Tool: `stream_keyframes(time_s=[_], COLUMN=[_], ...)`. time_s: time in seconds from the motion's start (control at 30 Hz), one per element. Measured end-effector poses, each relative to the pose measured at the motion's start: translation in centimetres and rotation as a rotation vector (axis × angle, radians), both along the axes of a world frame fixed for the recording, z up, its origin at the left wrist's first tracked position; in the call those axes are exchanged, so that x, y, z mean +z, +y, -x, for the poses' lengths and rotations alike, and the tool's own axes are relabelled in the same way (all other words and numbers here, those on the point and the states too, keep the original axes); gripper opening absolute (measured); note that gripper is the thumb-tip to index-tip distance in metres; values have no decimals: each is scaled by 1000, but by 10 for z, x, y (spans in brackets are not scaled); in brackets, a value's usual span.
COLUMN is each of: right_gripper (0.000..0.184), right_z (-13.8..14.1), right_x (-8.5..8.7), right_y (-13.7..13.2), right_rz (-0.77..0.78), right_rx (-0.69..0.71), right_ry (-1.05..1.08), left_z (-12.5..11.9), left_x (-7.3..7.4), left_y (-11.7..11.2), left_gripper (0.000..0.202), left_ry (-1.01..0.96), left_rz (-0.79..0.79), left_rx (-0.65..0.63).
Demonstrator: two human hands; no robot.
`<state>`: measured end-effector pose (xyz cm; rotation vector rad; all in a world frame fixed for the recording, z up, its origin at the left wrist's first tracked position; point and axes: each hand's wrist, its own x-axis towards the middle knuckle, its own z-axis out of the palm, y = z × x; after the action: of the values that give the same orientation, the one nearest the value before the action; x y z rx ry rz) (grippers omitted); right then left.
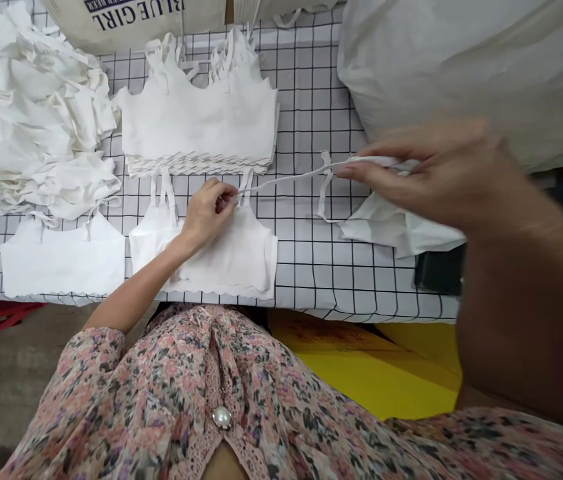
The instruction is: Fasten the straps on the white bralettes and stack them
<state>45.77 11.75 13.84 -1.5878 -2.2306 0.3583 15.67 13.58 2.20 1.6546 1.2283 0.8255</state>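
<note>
A white camisole top [241, 257] lies flat on the checked table in front of me. My left hand [208, 213] rests on it with the fingers pinched on one end of a thin white strap [291, 181]. The strap stretches to the right, up to my right hand [441, 170], whose fingers are closed on its other end, raised above the table. Under my right hand lies another white garment [396, 230] with a loose strap loop.
A neat stack of white tops [201, 123] sits behind the flat one. A heap of loose white garments [26, 113] fills the left. One folded top [61, 260] lies at the front left. A cardboard box [131, 20] and a big white bag [471, 60] stand at the back.
</note>
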Motion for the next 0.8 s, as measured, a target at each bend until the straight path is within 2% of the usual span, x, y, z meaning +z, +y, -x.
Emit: stream_keyframes(time_s=[0.03, 0.1, 0.17, 0.2, 0.27, 0.37, 0.53, 0.67, 0.8], right_gripper=[56, 49, 52, 55, 60, 57, 34, 21, 20], right_z=[16, 49, 78, 89, 102, 99, 80, 88, 104], right_x=[-6, -23, -43, -52, -66, -71, -66, -83, -100], right_y=[-6, -17, -27, -32, -42, -52, -48, -45, -46], right_rz=[-11, 1, 2, -10, -49, -70, -60, -112, -7], right_rx=[-24, -10, 27, 56, 118, 143, -37, -97, -131], right_ry=[-45, -140, -225, -248, -224, -35, 238, 438, 633], left_z=[-1, -6, -12, -15, -19, -17, -9, -9, -8], left_x=[8, 23, 34, 37, 39, 39, 43, 45, 41], left_y=[-6, -17, -24, -26, -26, -23, -25, -29, -33], left_gripper=[7, 33, 52, 54, 45, 24, 25, 22, 20], left_ry=[-79, -274, -464, -547, -675, -783, -845, -802, -801], left_rz=[99, 401, 677, 764, 866, 943, 1013, 980, 941], left_rx=[-34, -134, -175, -151, -66, 21, -48, -15, -45])
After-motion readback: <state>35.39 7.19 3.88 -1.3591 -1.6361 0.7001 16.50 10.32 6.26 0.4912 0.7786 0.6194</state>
